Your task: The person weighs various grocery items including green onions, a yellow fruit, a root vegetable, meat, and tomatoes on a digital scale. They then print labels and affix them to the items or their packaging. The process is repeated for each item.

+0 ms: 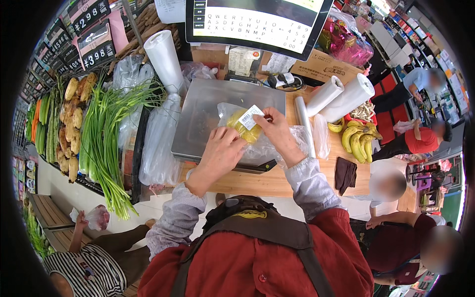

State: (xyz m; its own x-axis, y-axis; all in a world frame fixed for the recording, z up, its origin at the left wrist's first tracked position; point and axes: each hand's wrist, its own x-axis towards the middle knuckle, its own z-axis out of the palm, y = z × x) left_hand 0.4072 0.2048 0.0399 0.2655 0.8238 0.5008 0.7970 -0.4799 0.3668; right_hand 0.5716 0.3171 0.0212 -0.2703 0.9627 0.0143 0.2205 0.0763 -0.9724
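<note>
Over the steel plate of a weighing scale (200, 115), a transparent plastic bag (226, 109) holds a round yellow item (250, 135), perhaps fruit. My left hand (224, 148) grips the bag's near left side with curled fingers. At its upper right, my right hand (276, 128) pinches a white printed label (249, 119) that lies against the bag. Whether the label is fully stuck down cannot be told. Loose bag plastic (267, 151) spreads under my right wrist.
Behind the scale stands a touchscreen (256, 26) with a keyboard display. Bag rolls (165, 59) flank the scale. Green onions (105, 137) and lotus roots (72, 118) lie left; bananas (356, 139) and a dark cloth (346, 175) lie right. People stand on both sides, one holding bagged meat (99, 218).
</note>
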